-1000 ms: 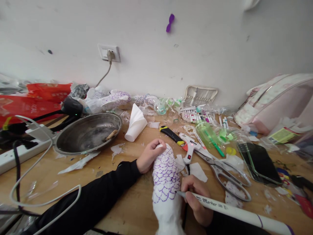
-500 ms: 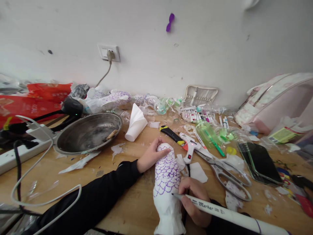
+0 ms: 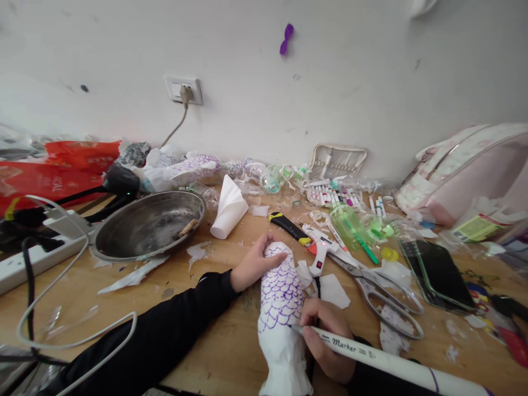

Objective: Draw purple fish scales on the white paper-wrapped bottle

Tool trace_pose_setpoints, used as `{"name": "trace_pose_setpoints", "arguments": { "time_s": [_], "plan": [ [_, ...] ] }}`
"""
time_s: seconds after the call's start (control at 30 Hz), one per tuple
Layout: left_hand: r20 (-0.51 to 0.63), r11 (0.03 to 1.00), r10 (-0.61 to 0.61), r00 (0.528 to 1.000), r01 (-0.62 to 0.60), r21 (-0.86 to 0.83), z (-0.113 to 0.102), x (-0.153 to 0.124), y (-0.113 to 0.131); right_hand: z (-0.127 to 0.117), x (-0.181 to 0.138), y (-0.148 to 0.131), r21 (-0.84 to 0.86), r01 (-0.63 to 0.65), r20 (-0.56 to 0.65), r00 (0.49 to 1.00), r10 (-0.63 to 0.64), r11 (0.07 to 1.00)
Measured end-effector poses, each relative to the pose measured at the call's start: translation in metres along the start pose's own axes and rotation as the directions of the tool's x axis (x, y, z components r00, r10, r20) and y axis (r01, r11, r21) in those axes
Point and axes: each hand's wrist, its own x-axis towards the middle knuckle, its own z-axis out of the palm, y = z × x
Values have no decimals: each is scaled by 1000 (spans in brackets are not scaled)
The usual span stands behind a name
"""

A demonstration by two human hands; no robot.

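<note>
Scales (image 3: 282,291) in purple line cover the far part of one white, bottle-shaped form (image 3: 282,352), lying near, at the middle of one brown wooden table (image 3: 198,357). Two hands show: the left hand (image 3: 256,265) grips its far end, thumb on top; the right hand (image 3: 328,341) pinches one long white marker (image 3: 383,360), tip at the nearest scales. Right lie one white glue gun (image 3: 323,250) and one pair of grey metal scissors (image 3: 368,289); left, one round metal bowl (image 3: 138,228).

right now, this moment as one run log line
left hand: holding far end of white form; right hand: holding marker, tip at purple scales' near edge; form's near end: unmarked; nearby: glue gun, scissors
</note>
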Motion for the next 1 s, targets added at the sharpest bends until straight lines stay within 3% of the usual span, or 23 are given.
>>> {"name": "trace_pose_setpoints", "arguments": {
  "time_s": [0.13, 0.77, 1.0],
  "plan": [
    [0, 1000, -4, 1000, 4, 21, 0, 0, 2, -1, -3, 3, 26, -39, -4, 999, 40, 999],
    [2, 999, 18, 1000, -18, 39, -1, 0, 0, 1, -5, 6, 39, -3, -7, 1000, 3, 999],
    [7, 1000, 18, 1000, -18, 19, -2, 0, -2, 1, -8, 11, 102, -60, 9, 998, 60, 993]
  ]
}}
